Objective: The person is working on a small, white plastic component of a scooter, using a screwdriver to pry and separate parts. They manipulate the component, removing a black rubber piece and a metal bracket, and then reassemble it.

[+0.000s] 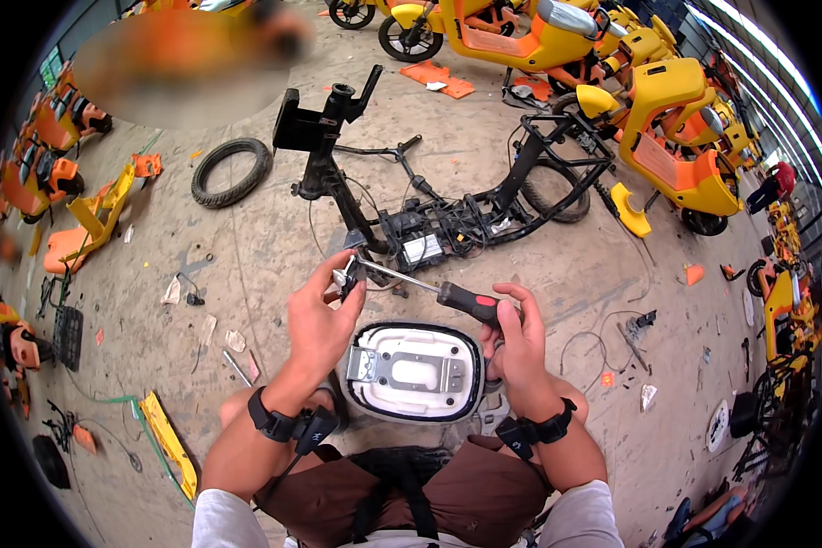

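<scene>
My left hand [324, 320] pinches a small black and silver part [347, 276] up in front of the bare scooter frame. My right hand [516, 338] grips a screwdriver [470, 301] by its black and red handle, its shaft reaching left to that small part; whether the tip touches it is hard to tell. Below my hands lies an upturned oval seat [461, 397] with a white underside and a metal plate. The black scooter frame [320, 164], with exposed wiring and electrical parts, rests just beyond my hands.
Yellow-orange scooters [667, 155] stand around. A loose tyre [228, 196] lies left of the frame, a long yellow panel [169, 438] at lower left. Cables and scraps are scattered on the floor [603, 274]. A person in red [776, 183] is at the far right, another [712, 516] at lower right.
</scene>
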`<state>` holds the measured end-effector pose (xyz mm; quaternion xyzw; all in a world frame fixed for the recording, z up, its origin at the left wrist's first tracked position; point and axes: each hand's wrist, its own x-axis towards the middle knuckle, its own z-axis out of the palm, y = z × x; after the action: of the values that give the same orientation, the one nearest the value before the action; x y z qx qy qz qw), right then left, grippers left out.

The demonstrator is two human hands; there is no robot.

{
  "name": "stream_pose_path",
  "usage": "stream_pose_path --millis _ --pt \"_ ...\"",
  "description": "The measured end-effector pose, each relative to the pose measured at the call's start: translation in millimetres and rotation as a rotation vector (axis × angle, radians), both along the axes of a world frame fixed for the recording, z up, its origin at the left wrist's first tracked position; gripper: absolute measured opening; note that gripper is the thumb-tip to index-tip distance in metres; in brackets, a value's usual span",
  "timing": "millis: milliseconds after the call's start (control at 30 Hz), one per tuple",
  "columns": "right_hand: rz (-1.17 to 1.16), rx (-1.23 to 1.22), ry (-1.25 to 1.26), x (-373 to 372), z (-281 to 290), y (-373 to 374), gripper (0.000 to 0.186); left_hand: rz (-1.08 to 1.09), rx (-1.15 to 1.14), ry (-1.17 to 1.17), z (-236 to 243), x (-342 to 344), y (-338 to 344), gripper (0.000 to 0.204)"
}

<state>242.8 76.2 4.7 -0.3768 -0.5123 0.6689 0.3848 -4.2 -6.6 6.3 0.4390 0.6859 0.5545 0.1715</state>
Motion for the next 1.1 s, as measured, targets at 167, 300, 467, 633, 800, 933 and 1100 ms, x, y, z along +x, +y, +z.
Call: stream_pose_path --millis 167,300,467,633,800,933,1100 --pt "0.011 0.211 0.059 3.7 -12.6 2.2 0.049 0.016 -0.028 0.068 -0.7 1.7 5.0 0.04" --pt "0.008 0.025 0.017 5.6 -8.2 5.4 0.034 0.013 0.012 -0.064 -4.8 4.7 8.6 0.038" --pt "0.08 0.206 0.047 -0.9 -22.3 4.5 0.041 -0.007 0.041 -0.017 -1.7 -1.9 2.9 0.038" --pt "0.12 -0.034 0.04 7.1 -14.5 7.2 0.042 -0.013 0.052 0.012 -4.8 1.7 6.6 0.038" --pt "0.045 0.169 0.038 3.1 -19.1 2.2 0.038 -0.025 0.024 0.026 -4.7 1.9 6.2 0.038" --pt "0.117 -0.093 0.028 7.5 -9.0 7.3 0.039 -0.027 0.003 0.033 -4.5 1.1 4.5 0.038" --pt "0.046 0.055 0.088 4.2 -16.9 5.3 0.04 -0.038 0.022 0.022 -3.4 5.9 5.5 0.038"
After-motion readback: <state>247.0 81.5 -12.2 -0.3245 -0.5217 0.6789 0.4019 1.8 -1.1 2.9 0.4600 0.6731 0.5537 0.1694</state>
